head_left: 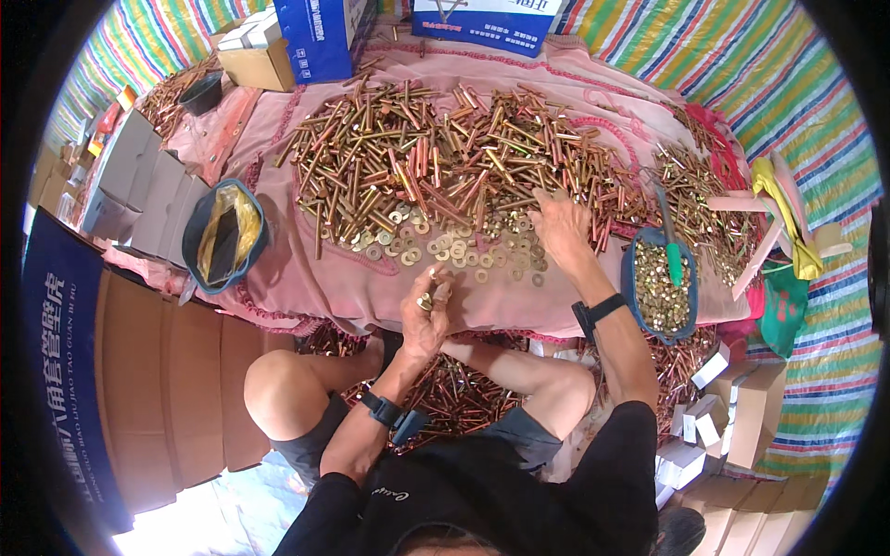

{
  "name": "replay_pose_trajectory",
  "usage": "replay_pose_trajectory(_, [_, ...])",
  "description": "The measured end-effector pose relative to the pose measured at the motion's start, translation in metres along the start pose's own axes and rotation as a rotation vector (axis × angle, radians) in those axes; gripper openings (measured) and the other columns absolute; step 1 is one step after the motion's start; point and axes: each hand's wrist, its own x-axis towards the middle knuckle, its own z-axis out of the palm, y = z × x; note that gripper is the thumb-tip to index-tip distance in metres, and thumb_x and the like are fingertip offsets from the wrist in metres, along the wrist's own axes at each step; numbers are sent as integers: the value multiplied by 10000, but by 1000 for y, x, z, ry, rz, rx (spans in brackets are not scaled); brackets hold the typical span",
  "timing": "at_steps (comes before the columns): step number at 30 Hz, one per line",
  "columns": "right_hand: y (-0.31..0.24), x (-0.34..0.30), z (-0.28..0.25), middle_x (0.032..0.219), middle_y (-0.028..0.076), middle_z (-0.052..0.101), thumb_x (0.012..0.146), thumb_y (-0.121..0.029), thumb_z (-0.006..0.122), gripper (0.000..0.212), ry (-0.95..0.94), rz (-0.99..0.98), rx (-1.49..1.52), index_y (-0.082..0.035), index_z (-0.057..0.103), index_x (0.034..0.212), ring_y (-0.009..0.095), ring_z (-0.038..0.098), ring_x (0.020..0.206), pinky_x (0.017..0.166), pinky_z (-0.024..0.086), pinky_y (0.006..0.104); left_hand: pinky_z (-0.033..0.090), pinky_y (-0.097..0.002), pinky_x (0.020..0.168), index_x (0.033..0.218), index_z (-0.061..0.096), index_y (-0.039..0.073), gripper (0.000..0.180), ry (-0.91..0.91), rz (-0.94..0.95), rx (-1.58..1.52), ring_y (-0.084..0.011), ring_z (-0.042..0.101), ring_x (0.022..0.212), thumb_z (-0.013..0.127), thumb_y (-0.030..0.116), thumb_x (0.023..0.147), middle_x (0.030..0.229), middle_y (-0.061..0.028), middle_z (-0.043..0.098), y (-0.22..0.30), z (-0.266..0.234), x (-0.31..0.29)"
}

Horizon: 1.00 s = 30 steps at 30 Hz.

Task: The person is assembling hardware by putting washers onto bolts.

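My left hand is curled, palm partly up, at the near edge of the scattered washers. Small brass-coloured metal pieces show among its fingers; their exact kind is too small to tell. My right hand reaches over the near right side of a big heap of coppery metal sleeves and bolts. Its finger and thumb are apart, close to the sleeves, and I see nothing held between them. Flat round washers lie loose between my two hands on the pink cloth.
Right of my right forearm stands a blue tub of small nuts, with a green-handled tool in it. A blue tub with a yellow liner is at left. Cartons line the left side; more bolts lie below, between my legs.
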Motion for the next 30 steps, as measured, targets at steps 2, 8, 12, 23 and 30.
replay_pose_trajectory(2, [5,8,4,872,226,660,853,-187,725,241,-91,-89,-19,-46,655,1035,413,669,730,651,490,543,528,-281,814,1343,583,-21,325,1,71,17,-166,649,880,586,104,1042,1041,-88,696,-2,0,-2])
replay_pose_trajectory(8, [13,28,12,808,196,671,829,-137,730,162,-2,-107,-36,-41,659,939,407,674,759,674,505,524,527,-278,786,1343,582,-23,326,-12,73,97,-150,636,847,583,86,1036,1033,-94,697,-1,-1,-3])
replay_pose_trajectory(12, [7,45,11,830,208,703,811,-113,750,168,28,82,94,-54,697,959,426,685,794,726,512,521,525,-272,779,1331,585,-25,314,5,65,89,-151,647,858,578,71,1033,1033,-93,698,2,1,-5])
replay_pose_trajectory(23, [-30,4,39,1059,236,692,886,-194,741,353,17,307,524,67,658,1109,353,677,983,893,530,447,538,-285,792,1330,586,-20,302,9,12,55,-153,663,882,554,93,1052,1020,-86,699,-5,1,-4])
replay_pose_trajectory(30, [-58,6,40,1290,286,481,895,-415,711,710,-35,150,308,96,512,1346,432,473,1209,1066,401,518,527,-273,775,1337,570,-24,306,2,27,124,-143,647,851,560,93,1055,993,-64,697,8,4,-2])
